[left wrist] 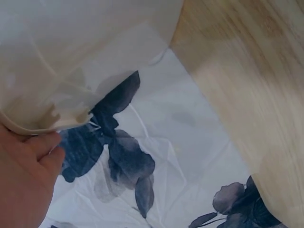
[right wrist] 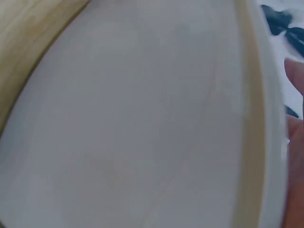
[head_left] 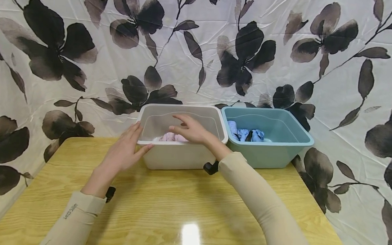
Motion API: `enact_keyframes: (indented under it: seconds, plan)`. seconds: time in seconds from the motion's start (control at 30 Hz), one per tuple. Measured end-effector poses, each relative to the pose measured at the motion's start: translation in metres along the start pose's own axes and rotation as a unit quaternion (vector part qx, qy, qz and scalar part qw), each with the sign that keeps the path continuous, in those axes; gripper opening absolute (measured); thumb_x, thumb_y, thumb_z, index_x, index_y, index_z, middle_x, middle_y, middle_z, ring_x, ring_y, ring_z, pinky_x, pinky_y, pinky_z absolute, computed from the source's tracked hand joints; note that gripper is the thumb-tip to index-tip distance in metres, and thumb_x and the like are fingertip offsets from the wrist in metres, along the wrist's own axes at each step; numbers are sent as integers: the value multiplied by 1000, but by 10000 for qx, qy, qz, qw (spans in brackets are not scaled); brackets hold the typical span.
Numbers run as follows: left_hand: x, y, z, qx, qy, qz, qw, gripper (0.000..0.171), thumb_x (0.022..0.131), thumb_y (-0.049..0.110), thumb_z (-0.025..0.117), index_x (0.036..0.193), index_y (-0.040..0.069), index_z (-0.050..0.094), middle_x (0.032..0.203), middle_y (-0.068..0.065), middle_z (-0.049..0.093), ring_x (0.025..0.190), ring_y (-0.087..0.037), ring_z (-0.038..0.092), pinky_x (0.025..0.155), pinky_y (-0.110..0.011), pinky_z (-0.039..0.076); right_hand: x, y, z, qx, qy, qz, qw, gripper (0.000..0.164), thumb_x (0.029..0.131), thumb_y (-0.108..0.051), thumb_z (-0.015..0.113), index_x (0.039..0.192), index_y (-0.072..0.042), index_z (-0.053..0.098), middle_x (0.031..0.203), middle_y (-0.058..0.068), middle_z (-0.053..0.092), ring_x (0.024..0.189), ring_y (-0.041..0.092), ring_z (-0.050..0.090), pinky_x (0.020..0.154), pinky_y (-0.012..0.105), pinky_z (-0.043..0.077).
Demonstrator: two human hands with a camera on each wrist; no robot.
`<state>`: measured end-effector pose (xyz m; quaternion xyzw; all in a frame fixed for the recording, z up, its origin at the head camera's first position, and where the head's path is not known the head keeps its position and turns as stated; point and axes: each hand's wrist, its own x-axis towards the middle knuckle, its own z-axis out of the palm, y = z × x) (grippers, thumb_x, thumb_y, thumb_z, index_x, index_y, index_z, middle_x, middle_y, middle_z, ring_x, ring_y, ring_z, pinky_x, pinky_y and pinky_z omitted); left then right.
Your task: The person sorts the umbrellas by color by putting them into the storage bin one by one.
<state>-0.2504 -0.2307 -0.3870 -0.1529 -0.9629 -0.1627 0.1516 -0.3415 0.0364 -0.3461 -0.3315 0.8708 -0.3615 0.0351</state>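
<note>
A whitish plastic bin (head_left: 178,156) stands on the table with pink cloth (head_left: 172,137) inside it. My left hand (head_left: 125,149) holds the bin's front left corner, thumb over the front rim and fingers along the left side. In the left wrist view, bent fingers (left wrist: 47,147) lie against the rim's outer edge. Over the bin's opening is my right hand (head_left: 192,129), fingers loosely extended above the pink cloth and holding nothing visible. The right wrist view mostly shows the bin's outer wall (right wrist: 142,114), with part of the hand beyond the rim.
A blue-green bin (head_left: 266,155) stands directly to the right, holding blue cloth (head_left: 245,134) with a black part. Both bins are at the back of the yellow wood-grain table (head_left: 154,204). Behind them hangs a white floral sheet (head_left: 191,72).
</note>
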Motion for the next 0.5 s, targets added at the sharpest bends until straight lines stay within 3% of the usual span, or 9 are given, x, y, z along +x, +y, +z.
enact_keyframes:
  seconds: [0.23, 0.5]
  plan:
    - [-3, 0, 1, 276, 588, 32, 9979, 83, 103, 52, 60, 157, -5, 36, 166, -26, 28, 149, -49, 32, 120, -66, 29, -45, 13, -12, -356, 1270, -521, 9899, 61, 105, -35, 63, 158, -12, 46, 165, 7, 40, 152, 28, 37, 123, 50, 33]
    - [-27, 3, 5, 223, 763, -193, 9966, 87, 103, 50, 59, 160, -8, 28, 165, -29, 27, 151, -48, 28, 122, -67, 23, -103, 45, -16, -778, 2848, -841, 9517, 61, 101, -24, 69, 156, -6, 47, 166, 10, 38, 153, 34, 33, 123, 58, 31]
